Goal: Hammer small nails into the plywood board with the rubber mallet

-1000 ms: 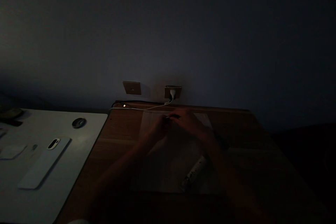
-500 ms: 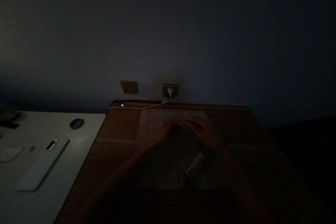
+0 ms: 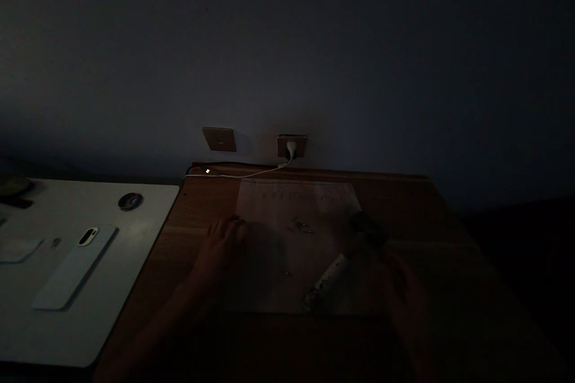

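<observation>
The light is very dim. My left hand (image 3: pixel 222 242) rests at the left edge of a pale sheet (image 3: pixel 265 293), its bent fingers slightly apart and nothing visible in them. To the sheet's right, my right hand (image 3: pixel 404 290) is dark and smeared. Just beyond its fingers is a blurred dark object (image 3: pixel 368 228); whether the hand grips it I cannot tell. A white cylinder with dark markings (image 3: pixel 330 275) lies slanted on the sheet between my hands. Several tiny shiny pieces (image 3: pixel 305 227) lie near the sheet's middle, and another small piece (image 3: pixel 287 273) is closer to me.
The sheet lies on a wooden table (image 3: pixel 193 203) against the wall. A white plug (image 3: pixel 291 148) sits in a wall socket, its cable running left along the back edge. On the white table (image 3: pixel 135 263) at left are a phone (image 3: pixel 76 269) and a dark ring-shaped roll (image 3: pixel 130 201).
My hands were close together over the upper sheet and have moved apart, the left leftward, the right rightward and nearer me. Small pieces and the dark object now show. The view has shifted slightly.
</observation>
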`<control>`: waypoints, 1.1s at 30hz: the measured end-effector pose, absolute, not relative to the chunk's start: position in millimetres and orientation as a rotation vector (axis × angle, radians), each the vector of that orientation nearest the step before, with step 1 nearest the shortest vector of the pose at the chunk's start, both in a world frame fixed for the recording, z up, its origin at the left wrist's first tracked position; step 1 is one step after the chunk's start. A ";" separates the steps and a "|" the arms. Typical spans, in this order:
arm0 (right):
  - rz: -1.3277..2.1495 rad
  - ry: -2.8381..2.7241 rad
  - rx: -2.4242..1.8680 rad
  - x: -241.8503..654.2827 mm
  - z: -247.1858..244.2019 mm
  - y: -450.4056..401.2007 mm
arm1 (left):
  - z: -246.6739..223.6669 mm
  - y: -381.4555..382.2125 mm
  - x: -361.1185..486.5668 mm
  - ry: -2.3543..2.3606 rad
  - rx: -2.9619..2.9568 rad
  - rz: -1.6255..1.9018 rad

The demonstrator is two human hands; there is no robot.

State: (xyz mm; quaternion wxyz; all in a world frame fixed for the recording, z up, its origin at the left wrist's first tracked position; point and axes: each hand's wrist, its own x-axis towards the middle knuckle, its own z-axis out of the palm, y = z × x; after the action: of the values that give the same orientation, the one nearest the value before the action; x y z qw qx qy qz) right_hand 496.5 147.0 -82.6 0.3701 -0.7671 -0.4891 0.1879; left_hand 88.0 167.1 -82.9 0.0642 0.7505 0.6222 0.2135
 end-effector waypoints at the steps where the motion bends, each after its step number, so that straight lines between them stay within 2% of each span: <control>1: 0.529 -1.278 -2.013 498.5 -89.0 142.6 | -88.3 153.9 78.7 1.958 2.223 0.588; 5: 0.653 -1.296 -2.087 492.9 -102.1 137.8 | -98.1 106.0 70.8 2.037 2.160 0.518; 8: 0.638 -1.294 -2.091 484.6 -106.8 140.2 | -92.1 87.5 92.0 1.768 2.376 0.529; 12: 0.605 -1.318 -2.010 482.8 -113.9 140.4 | -82.2 93.3 125.1 1.212 2.604 0.394; 17: 0.653 -1.351 -1.996 488.0 -114.7 136.4 | -83.7 127.4 139.6 1.091 2.649 0.393; 25: 0.639 -1.373 -1.945 488.9 -120.8 134.0 | -82.4 170.8 132.2 1.503 2.549 0.427; 33: 0.663 -1.409 -1.934 488.2 -112.2 132.4 | -77.1 194.9 155.2 1.451 2.367 0.418</control>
State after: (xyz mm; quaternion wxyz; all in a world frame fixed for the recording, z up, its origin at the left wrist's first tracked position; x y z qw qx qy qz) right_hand 488.2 132.4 -112.2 0.3236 -0.7370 -0.5369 0.2527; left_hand 155.2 194.9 -77.1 0.1664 0.8313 0.5096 0.1468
